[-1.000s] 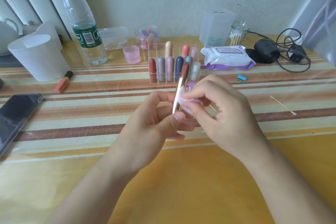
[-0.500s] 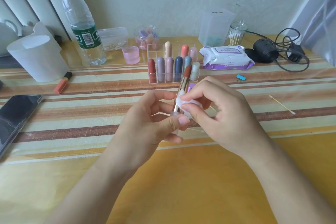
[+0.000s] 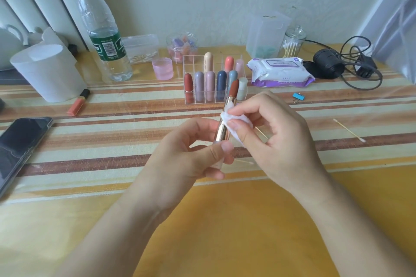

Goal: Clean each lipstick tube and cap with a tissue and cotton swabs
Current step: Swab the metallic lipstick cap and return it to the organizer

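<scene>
Left hand (image 3: pixel 186 155) grips the base of the uncapped lipstick tube (image 3: pixel 223 132), upright between the hands. Right hand (image 3: pixel 281 139) pinches the tissue (image 3: pixel 245 119) against the gold barrel, slightly higher than 0.5 s ago. Left grip unchanged.

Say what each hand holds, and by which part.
Left hand grips the lipstick by its base; right hand pinches a tissue against its side.

Left of the rack (image 3: pixel 190 62) stand the cup (image 3: pixel 162 71) and bottle (image 3: pixel 103 36); right, the wipes pack (image 3: pixel 280 72); before it, lipstick (image 3: pixel 222 134) touching tissue (image 3: pixel 246 120).
</scene>
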